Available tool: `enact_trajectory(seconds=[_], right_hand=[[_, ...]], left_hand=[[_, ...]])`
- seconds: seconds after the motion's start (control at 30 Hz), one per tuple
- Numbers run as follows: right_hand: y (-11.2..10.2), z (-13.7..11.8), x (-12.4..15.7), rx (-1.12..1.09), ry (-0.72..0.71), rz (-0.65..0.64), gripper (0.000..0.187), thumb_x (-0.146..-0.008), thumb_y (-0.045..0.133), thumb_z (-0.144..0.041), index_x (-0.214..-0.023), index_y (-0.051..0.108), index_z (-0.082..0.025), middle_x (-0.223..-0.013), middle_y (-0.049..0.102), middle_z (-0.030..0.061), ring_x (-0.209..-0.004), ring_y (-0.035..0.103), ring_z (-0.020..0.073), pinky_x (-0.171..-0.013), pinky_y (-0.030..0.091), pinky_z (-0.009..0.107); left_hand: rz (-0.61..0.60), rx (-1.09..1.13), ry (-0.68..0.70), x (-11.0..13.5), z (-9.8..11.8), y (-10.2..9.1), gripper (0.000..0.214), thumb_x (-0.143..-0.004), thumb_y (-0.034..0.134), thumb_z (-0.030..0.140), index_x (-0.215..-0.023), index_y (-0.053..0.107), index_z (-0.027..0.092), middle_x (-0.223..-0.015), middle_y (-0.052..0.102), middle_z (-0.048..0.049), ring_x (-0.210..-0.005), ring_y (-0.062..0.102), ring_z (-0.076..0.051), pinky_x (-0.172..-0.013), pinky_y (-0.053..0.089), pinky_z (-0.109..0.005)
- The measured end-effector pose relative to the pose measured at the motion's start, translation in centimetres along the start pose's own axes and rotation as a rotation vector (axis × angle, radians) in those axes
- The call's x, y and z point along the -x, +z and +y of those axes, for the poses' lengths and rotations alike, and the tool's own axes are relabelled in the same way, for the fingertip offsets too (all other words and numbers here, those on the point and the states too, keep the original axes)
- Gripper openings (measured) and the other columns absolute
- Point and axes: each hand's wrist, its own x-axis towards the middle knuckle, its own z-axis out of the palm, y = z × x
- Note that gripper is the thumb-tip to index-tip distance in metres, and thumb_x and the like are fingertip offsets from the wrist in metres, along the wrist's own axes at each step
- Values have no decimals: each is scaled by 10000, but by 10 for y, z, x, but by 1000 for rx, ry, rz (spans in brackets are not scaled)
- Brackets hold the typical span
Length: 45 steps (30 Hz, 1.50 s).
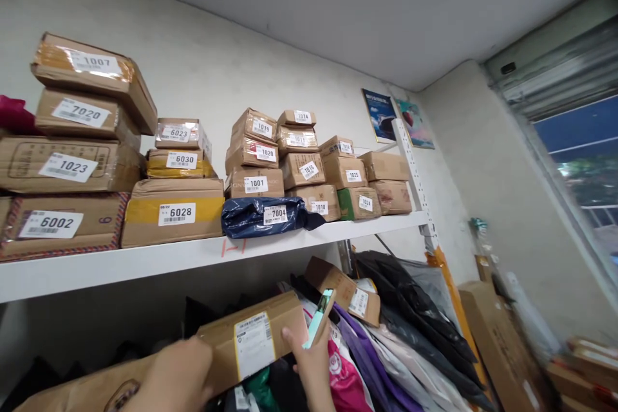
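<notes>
Brown carton (222, 351), white label (254, 344) edged yellow; phone screen (317, 320) pale teal; shelf (145, 262) white, red marks (232, 247); parcel 7004 (244, 220) dark blue; box 6002 (95, 226) brown, red-blue striped edges.

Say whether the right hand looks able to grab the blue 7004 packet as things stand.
Probably not as is: the right hand holds a phone and seems to touch the long carton. Nothing visible blocks the front of the blue packet on the white shelf, though.

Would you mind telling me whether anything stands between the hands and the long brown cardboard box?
Nothing visible does: the left hand is against the box, and the right hand seems to touch its right end with the thumb, while also holding a slim, lit phone.
</notes>
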Motion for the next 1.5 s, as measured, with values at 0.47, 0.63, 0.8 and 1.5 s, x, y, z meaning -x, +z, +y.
enact_trajectory(seconds=[0.47,0.63,0.8,1.5], right_hand=[[18,27,5,94,-128,36,1025,-607,682,-517,-1382,180,-71,-1457,304,307,-1371,266,428,-1096,271,566],[19,33,3,79,-133,9,1017,-611,687,-519,-1377,191,-70,-1452,323,297,-1364,292,419,-1108,268,549],[25,39,3,51,-157,27,1102,-608,666,-587,-1405,130,-45,-1465,257,334,-1372,245,446,-1090,257,601],[-16,-30,27,90,126,-130,1229,-560,741,-586,-1470,43,-145,-1470,280,266,-1004,608,370,-487,575,379]], left_hand=[[995,448,-517,-160,60,-247,1203,-495,791,539,-1438,170,124,-1399,315,-304,-1236,401,-460,-955,402,-600],[965,449,-453,-157,47,-242,1219,-515,761,551,-1452,116,115,-1386,315,-314,-1185,469,-458,-921,454,-507],[888,424,-403,-162,32,-245,1226,-559,664,661,-1457,70,76,-1400,305,-345,-1191,476,-476,-962,423,-543],[261,337,255,-17,-65,99,702,-643,602,220,-1315,401,219,-1388,444,-120,-1237,504,-261,-1039,438,-383]])
